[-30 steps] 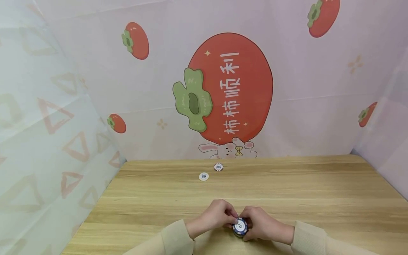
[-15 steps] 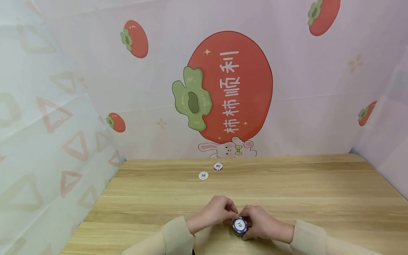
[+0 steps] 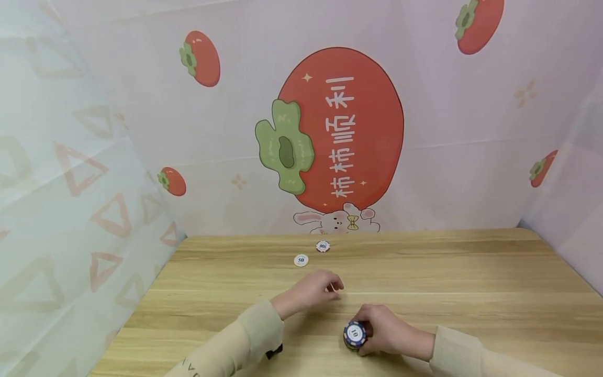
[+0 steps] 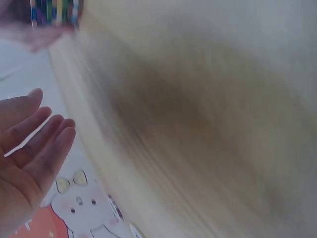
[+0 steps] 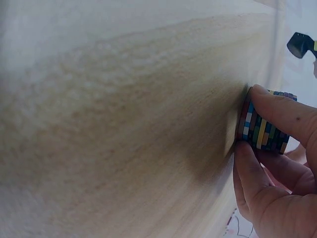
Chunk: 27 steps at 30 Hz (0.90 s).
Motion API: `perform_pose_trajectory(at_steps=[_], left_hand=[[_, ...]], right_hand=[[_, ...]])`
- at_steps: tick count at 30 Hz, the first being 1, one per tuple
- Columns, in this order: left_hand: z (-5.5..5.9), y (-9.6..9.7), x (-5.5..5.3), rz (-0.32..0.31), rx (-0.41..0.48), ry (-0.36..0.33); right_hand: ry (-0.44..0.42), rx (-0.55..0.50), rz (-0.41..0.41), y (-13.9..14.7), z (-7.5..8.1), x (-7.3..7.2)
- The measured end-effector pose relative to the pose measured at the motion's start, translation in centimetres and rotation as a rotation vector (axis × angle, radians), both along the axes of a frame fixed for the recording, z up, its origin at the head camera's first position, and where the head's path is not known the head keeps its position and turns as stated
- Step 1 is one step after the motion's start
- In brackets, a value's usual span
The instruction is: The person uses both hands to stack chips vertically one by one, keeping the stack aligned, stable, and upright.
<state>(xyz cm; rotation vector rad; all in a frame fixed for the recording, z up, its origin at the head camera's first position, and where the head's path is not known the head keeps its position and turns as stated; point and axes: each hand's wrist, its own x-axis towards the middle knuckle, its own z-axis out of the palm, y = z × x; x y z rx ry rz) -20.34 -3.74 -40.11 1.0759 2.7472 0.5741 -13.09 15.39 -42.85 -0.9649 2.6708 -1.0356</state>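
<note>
A stack of poker chips (image 3: 354,335) stands near the table's front, topped by a blue-edged chip marked 10. My right hand (image 3: 388,332) grips this stack from the right, thumb and fingers on opposite sides. In the right wrist view the stack (image 5: 265,124) shows several coloured layers. My left hand (image 3: 311,290) is above the table, up and left of the stack, holding nothing. Its fingers look loosely bent and apart in the left wrist view, where the hand (image 4: 34,153) is at the left edge. Two single chips lie farther back: a white 50 chip (image 3: 301,260) and a 500 chip (image 3: 322,246).
The wooden table (image 3: 447,277) reaches back to a wall covering (image 3: 226,131) printed with persimmons and a rabbit. Another printed sheet (image 3: 70,209) hangs on the left. A dark object (image 3: 274,352) shows under the left sleeve.
My left hand has let go of the chip stack's edge and moved away, up and to the left. The right hand keeps its grip on the stack in the same place.
</note>
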Motion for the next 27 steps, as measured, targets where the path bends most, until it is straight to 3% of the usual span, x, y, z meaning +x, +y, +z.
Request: perform_pose_trajectory(at_steps=[9, 16, 22, 27], left_hand=[[0.0, -1.3, -2.0, 0.064, -0.048, 0.12], [-0.8, -2.7, -4.1, 0.087, -0.047, 0.231], [-1.3, -3.7, -5.3, 0.09, -0.004, 0.265], [-1.6, -4.3, -5.9, 0.126, -0.009, 0.219]], right_hand=[[-0.002, -0.005, -0.002, 0.0, -0.1, 0.0], [0.013, -0.004, 0.003, 0.0, -0.1, 0.1], [0.003, -0.008, -0.003, 0.0, -0.1, 0.2], [0.002, -0.011, -0.009, 0.0, -0.1, 0.2]])
